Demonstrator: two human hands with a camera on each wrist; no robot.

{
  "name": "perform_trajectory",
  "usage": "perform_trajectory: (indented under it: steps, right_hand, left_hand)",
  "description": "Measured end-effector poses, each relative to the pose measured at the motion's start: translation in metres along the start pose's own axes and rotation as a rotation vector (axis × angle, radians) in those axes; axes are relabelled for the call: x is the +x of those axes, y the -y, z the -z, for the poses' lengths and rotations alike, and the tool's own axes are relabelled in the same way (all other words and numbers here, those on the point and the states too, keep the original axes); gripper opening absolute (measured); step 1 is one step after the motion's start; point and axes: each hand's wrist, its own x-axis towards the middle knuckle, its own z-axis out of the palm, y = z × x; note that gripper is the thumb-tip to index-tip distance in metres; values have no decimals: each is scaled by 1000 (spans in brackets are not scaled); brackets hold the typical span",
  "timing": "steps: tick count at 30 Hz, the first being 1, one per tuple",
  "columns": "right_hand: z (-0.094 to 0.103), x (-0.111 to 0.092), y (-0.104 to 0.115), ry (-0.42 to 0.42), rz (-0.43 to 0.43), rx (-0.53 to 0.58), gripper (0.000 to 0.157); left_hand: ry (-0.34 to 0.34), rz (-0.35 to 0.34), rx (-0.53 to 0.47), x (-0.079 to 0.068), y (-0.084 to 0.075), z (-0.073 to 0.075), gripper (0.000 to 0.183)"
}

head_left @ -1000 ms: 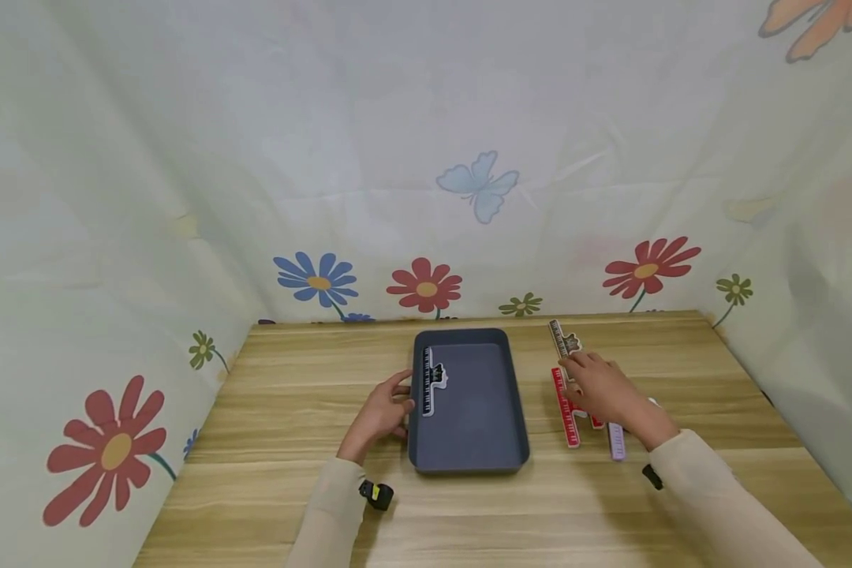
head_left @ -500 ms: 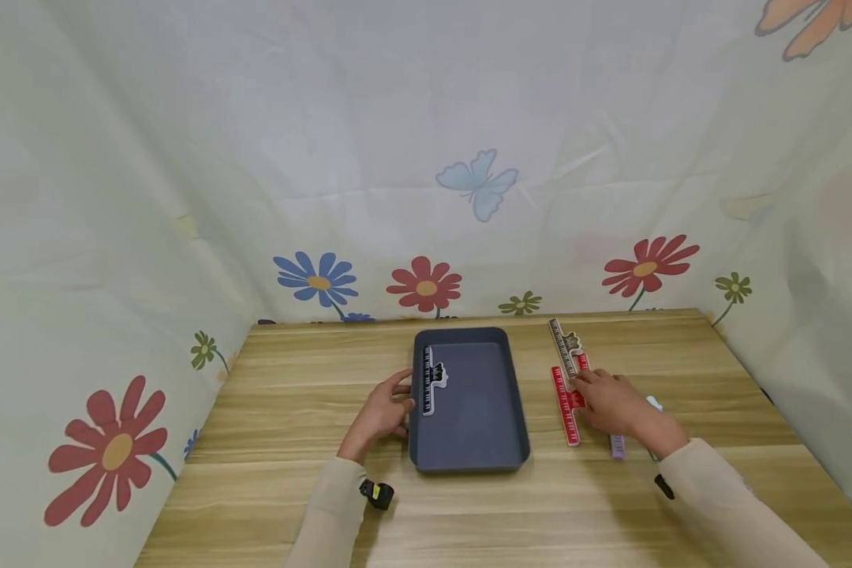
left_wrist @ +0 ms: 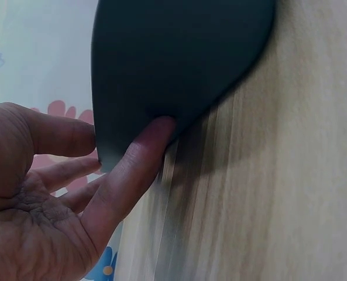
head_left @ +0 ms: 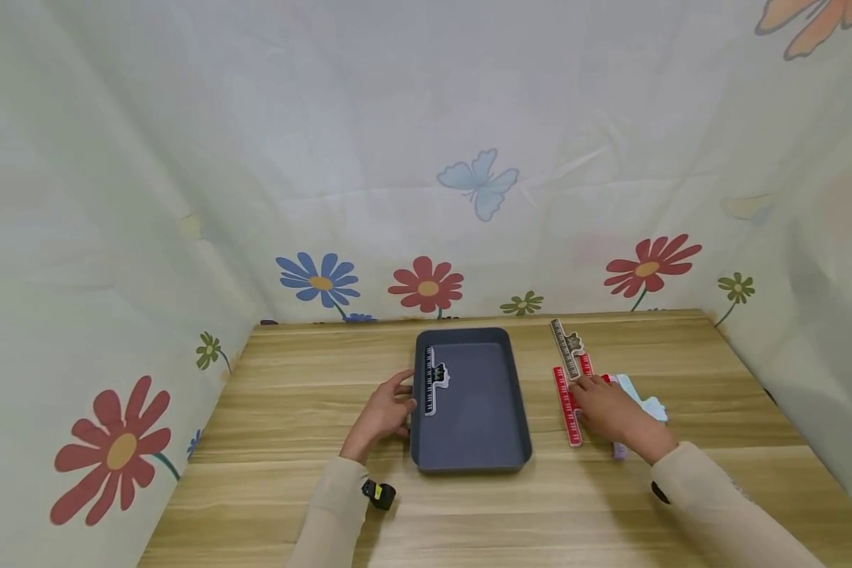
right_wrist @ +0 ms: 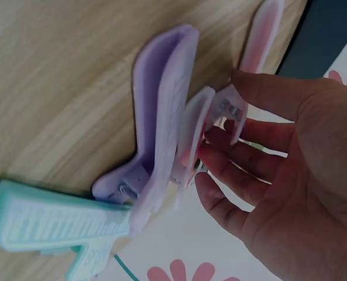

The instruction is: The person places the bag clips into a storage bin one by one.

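Note:
My left hand (head_left: 381, 410) is at the left side of a dark grey tray (head_left: 468, 465); in the left wrist view, extended fingers touch the tray's outer wall (left_wrist: 179, 64). A black piano-key clip (head_left: 429, 386) lies inside along the left wall. To the tray's right, my right hand (head_left: 610, 406) is over a group of clips, fingers loosely bent at the red ones. One red clip (head_left: 566, 406) lies left of its fingertips, partly covered. The right wrist view has the thumb by a red-and-white clip (right_wrist: 264, 35), other fingertips near a second red-and-white clip (right_wrist: 198, 123).
A grey-black clip (head_left: 565, 347) lies behind the red ones. A purple clip (right_wrist: 161, 111) and a mint clip (right_wrist: 62, 222) are beside the right hand. The wooden table (head_left: 312, 355) meets a flower-printed curtain (head_left: 369, 197) at the back.
My right hand has moved from over the grey-black clip toward me, onto the red clips, uncovering the grey-black clip and more of the mint one. The left hand stays at the tray.

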Motion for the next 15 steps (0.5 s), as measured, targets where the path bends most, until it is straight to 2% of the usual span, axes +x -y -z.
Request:
perform_trajectory:
  steps: [11,15]
  right_hand:
    - [-14,5,-4,-79,-10,-38,34]
    - [-15,4,-4,-77,-27,-46,38]
  left_hand:
    - [-3,12,5,1,1,1,63]
    - [3,8,-3,1,1,0,63]
